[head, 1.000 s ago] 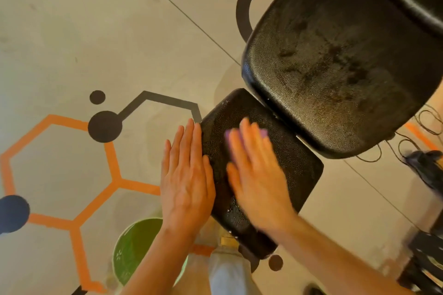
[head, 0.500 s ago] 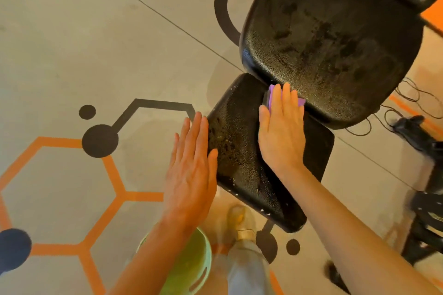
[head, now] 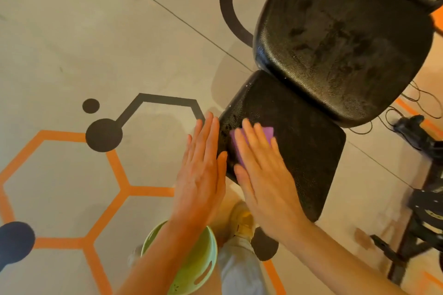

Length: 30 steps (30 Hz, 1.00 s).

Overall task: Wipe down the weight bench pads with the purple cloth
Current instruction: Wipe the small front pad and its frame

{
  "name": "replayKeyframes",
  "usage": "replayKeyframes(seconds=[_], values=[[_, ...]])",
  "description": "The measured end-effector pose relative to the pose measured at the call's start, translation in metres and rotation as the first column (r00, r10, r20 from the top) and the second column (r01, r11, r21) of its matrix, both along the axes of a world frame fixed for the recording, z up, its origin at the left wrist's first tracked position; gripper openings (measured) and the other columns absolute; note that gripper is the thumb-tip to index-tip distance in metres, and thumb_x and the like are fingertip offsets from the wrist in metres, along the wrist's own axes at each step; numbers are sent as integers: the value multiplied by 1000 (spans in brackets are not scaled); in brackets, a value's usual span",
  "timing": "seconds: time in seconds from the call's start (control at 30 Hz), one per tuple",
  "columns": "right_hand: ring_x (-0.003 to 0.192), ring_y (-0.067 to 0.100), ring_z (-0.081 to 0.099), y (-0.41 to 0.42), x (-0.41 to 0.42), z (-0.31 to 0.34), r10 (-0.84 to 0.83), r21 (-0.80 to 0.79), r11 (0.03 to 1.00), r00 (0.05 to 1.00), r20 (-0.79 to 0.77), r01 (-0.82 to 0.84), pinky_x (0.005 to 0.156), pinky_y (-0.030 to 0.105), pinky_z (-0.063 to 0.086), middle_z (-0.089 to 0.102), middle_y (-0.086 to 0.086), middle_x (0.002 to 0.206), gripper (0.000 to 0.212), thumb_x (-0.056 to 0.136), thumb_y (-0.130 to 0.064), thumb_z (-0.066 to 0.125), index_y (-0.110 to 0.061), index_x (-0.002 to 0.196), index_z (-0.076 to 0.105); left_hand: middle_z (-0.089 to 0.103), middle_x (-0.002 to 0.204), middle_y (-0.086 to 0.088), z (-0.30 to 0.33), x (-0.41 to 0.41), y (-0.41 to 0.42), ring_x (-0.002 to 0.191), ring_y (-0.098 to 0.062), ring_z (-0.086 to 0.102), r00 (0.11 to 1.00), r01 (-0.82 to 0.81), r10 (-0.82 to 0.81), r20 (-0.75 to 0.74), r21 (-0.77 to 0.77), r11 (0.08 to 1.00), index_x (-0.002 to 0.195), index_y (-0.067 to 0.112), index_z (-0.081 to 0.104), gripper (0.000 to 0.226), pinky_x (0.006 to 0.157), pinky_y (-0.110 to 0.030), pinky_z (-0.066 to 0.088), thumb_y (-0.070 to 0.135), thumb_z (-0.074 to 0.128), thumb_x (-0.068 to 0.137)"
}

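Nearest the camera, a green bowl (head: 191,268) sits on the floor (head: 72,43) under the left forearm, beside a shoe (head: 242,220). The left hand (head: 201,175) lies flat and open-fingered, holding nothing, against the seat pad's (head: 302,151) left edge. The right hand (head: 263,179) — palm flat, fingers spread — presses the purple cloth (head: 266,133) onto that pad's near-left corner (slightly blurred). Beyond rises the larger back pad (head: 340,38), streaked and glossy.
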State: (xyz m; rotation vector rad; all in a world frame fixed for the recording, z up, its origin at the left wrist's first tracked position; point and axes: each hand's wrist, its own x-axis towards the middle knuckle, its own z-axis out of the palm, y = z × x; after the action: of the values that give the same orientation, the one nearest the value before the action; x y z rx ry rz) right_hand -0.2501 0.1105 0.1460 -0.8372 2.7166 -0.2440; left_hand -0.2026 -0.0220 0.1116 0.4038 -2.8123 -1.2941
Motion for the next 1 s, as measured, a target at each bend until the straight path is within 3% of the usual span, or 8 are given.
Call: replayKeyframes(seconds=[0.07, 0.1, 0.27, 0.43, 0.6, 0.73, 0.8, 1.0], values=[[150, 13, 0, 23, 12, 5, 192, -16, 981, 981, 41, -192, 122, 37, 7, 4, -3, 163, 53, 104, -38, 18, -22, 153, 7, 11, 163, 5, -1, 0, 0, 151, -8, 0, 1000, -4, 4, -3, 5, 1000, 154, 18, 16, 54, 123, -30, 4, 34, 25, 104], [150, 12, -1, 24, -6, 1, 185, -32, 982, 981, 50, -184, 122, 38, 8, 4, -3, 163, 53, 103, -39, 16, -23, 153, 7, 10, 163, 5, -1, 0, -1, 151, -8, -1, 1000, 0, 0, 0, -2, 1000, 155, 18, 16, 53, 123, -29, 2, 33, 26, 104], [150, 18, -1, -27, -76, -18, -254, -43, 966, 967, -5, 254, 122, 46, 10, 5, 4, 163, 55, 102, -36, 14, -18, 154, 9, 7, 163, 6, 2, 6, 3, 150, -6, -5, 997, -75, 75, 6, 29, 997, 155, 20, 12, 53, 122, -25, -4, 35, 19, 105], [150, 13, -1, 14, 14, 6, 220, 8, 975, 975, 30, -220, 122, 37, 7, 5, -2, 162, 54, 103, -37, 23, -20, 154, 13, 12, 162, 10, 3, 10, 8, 149, -1, -2, 987, -157, 161, -3, 198, 967, 152, 27, 14, 50, 124, -34, 4, 36, 20, 104], [150, 18, 3, -35, -32, -3, 113, -124, 986, 993, 12, -111, 123, 39, 7, 11, 5, 162, 53, 105, -32, 27, -13, 153, 17, 12, 162, 8, 1, 11, 11, 150, -4, 1, 987, -146, 158, -33, 228, 963, 154, 19, 16, 51, 123, -44, 11, 28, 22, 104], [150, 18, 3, 60, 9, 6, 309, 76, 948, 951, -3, -308, 120, 42, 19, 3, 0, 163, 56, 104, -34, 25, -19, 154, 6, 10, 163, 7, 0, 11, 8, 150, -5, 0, 991, -119, 127, -36, 168, 978, 154, 21, 13, 52, 123, -42, 9, 32, 20, 104], [150, 18, 6, 91, 22, 12, 299, 121, 947, 954, 0, -297, 115, 42, 23, 1, -2, 163, 56, 104, -36, 19, -20, 154, 2, 10, 163, 7, 0, 11, 8, 150, -6, 0, 992, -118, 124, -37, 136, 984, 154, 21, 11, 53, 124, -40, 8, 33, 19, 103], [149, 23, 14, -6, -2, -3, 177, 8, 984, 978, -107, -177, 122, 39, 10, 21, 7, 159, 54, 101, -30, 40, -13, 150, 26, 8, 163, 6, -3, 8, 13, 150, -6, -1, 991, -132, 132, 6, 79, 988, 155, 19, 10, 55, 124, -33, 3, 29, 18, 102]])
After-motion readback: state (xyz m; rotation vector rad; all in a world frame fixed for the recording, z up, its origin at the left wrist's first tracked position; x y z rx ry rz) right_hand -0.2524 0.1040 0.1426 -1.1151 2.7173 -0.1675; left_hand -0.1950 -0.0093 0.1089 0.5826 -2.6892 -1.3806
